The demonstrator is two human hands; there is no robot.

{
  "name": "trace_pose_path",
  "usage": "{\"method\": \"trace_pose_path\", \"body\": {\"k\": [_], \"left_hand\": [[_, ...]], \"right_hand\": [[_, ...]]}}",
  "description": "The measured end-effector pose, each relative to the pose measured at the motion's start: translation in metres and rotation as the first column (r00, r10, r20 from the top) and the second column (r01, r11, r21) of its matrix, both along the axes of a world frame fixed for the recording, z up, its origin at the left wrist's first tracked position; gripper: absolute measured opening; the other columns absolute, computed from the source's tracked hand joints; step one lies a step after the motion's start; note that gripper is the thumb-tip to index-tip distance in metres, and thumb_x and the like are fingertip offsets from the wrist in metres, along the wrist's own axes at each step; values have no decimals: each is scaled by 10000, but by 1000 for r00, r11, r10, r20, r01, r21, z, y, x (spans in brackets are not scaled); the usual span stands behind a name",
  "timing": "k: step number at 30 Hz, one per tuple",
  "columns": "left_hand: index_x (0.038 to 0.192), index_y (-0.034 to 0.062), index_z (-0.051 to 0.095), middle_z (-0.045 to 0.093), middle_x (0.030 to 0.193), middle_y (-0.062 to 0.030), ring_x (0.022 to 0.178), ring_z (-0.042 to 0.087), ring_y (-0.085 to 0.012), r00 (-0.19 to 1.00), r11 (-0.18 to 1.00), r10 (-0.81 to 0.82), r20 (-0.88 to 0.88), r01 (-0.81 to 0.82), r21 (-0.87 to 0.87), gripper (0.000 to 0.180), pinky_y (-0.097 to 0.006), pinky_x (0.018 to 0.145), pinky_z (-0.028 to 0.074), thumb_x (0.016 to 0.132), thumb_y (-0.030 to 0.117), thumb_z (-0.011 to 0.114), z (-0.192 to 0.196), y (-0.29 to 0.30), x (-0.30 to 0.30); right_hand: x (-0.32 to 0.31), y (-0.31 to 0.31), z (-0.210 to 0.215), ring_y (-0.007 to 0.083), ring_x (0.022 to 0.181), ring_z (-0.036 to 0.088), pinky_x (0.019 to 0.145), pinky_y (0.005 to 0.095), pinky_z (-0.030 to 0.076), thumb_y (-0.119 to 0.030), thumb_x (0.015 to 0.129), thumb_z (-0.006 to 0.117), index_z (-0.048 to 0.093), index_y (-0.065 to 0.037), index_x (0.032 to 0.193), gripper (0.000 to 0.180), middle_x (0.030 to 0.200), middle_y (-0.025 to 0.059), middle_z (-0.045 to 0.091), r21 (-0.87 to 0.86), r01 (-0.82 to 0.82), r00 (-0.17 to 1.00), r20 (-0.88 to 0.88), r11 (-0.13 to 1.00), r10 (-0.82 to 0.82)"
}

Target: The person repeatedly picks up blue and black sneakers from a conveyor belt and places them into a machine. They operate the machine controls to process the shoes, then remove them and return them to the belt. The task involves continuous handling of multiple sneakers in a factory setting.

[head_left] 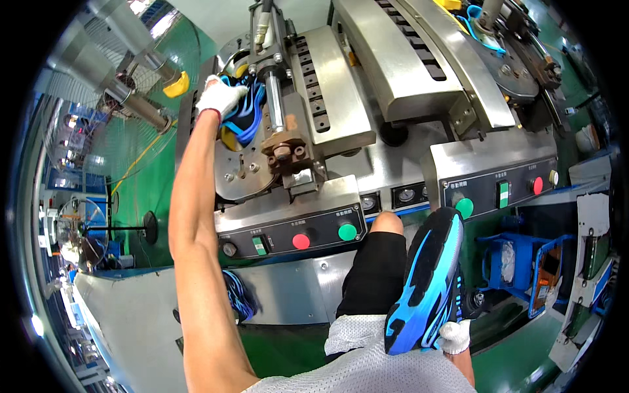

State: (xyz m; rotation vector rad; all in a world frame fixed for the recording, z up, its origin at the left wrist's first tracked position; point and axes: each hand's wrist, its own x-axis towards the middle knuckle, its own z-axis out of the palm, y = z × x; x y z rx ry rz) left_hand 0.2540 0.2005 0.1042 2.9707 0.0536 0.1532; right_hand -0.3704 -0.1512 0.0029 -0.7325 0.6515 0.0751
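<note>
The blue shoe (244, 108) sits in the press machine (288, 131), gripped by the gloved left hand (219, 97), which risks being pinched there, while the right hand (454, 336) clasps a second shoe (426, 281)

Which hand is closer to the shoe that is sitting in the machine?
Left. The left hand is already up on the blue shoe in the machine. The right hand is low by the person's side, holding another shoe sole-out.

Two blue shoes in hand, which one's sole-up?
The blue shoe held by the right hand, black-and-blue sole facing up; the left hand's shoe sits in the machine.
</note>
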Motion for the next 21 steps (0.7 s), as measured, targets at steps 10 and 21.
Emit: {"method": "trace_pose_path", "body": {"k": [10, 21], "left_hand": [[1347, -26, 608, 705, 1206, -190, 1085, 684, -250, 883, 902, 26, 468, 181, -392, 655, -366, 969, 541, 819, 246, 885, 101, 91, -249], [1181, 17, 617, 684, 1065, -145, 1006, 678, -318, 953, 769, 296, -57, -274, -578, 555, -441, 928, 536, 719, 148, 895, -101, 188, -556]], "right_hand": [[56, 11, -13, 163, 863, 630, 803, 351, 527, -203, 956, 734, 651, -26, 972, 197, 949, 43, 657, -287, -335, 942, -70, 897, 329], [316, 169, 144, 183, 1036, 732, 925, 354, 605, -62, 933, 774, 685, 51, 1259, 356, 1202, 106, 744, -531, -232, 826, 334, 815, 453]]}}
